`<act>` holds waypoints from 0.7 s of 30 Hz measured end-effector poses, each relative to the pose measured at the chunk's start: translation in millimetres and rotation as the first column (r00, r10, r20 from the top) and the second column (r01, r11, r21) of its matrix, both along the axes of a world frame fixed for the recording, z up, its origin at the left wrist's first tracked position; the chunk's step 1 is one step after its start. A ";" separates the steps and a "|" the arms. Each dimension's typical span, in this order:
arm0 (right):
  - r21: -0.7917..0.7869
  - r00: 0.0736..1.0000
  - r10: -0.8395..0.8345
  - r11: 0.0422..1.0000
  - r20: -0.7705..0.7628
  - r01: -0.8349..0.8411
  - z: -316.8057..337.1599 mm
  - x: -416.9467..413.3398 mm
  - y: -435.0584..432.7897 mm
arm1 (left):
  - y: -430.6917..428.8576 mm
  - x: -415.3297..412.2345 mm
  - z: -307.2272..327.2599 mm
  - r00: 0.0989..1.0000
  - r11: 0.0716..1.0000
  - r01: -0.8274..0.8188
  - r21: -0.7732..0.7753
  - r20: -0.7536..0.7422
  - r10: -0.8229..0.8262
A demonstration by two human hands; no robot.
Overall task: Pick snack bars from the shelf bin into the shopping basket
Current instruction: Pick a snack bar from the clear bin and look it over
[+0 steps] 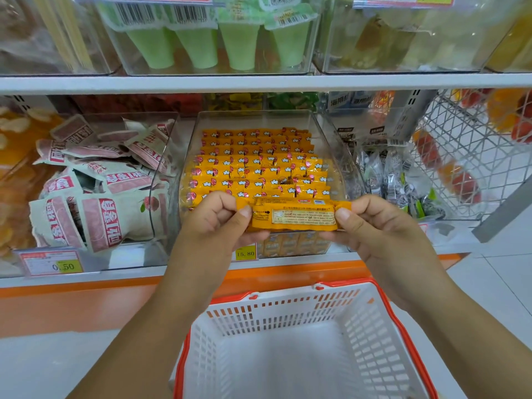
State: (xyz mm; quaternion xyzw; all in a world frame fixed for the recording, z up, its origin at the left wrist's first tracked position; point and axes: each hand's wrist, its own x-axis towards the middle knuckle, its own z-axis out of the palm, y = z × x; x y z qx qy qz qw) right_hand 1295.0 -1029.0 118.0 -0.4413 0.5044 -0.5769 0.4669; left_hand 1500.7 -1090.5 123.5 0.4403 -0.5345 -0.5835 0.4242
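Note:
An orange-wrapped snack bar (293, 216) is held level in front of the clear shelf bin (331, 145), its printed back side facing me. My left hand (218, 218) pinches its left end and my right hand (371, 223) pinches its right end. Inside the bin lie several rows of the same orange snack bars (256, 165). Below my hands sits a white shopping basket (288, 309) with a red rim; nothing shows inside it.
A clear bin of pink-and-white snack packs (98, 180) stands to the left, and a bin of small silver-wrapped packs (388, 174) to the right. A wire rack (466, 145) is at far right. Green cups (218, 44) fill the shelf above. Price tags (51, 263) line the shelf edge.

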 end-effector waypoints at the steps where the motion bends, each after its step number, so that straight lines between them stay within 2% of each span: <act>1: -0.006 1.000 -0.007 1.000 0.008 0.007 0.0 0.4 0.1 | 1.5 -1.2 0.9 1.000 1.000 -0.014 -0.015 0.000 0.014; 5: -0.056 0.992 -0.119 0.991 0.048 0.122 5.0 1.3 2.2 | 6.8 -2.7 5.8 0.998 0.995 -0.056 -0.085 0.002 0.057; 8: -0.081 0.992 -0.126 0.989 -0.007 0.126 6.4 2.9 3.5 | 7.2 -3.2 4.8 0.998 0.992 -0.060 -0.109 0.000 0.060; 11: -0.073 0.995 -0.099 0.993 -0.016 0.098 3.6 3.5 3.4 | 6.0 -2.6 6.0 0.999 0.997 -0.030 -0.070 -0.038 0.028; 14: -0.063 0.999 -0.037 0.997 0.027 0.039 1.1 2.1 3.1 | 4.6 -1.4 7.8 0.996 1.000 0.004 -0.030 -0.085 -0.007; 21: -0.043 0.993 -0.008 0.999 0.114 0.013 2.5 1.7 1.4 | 0.8 2.6 2.8 0.992 0.999 0.023 0.030 -0.124 -0.019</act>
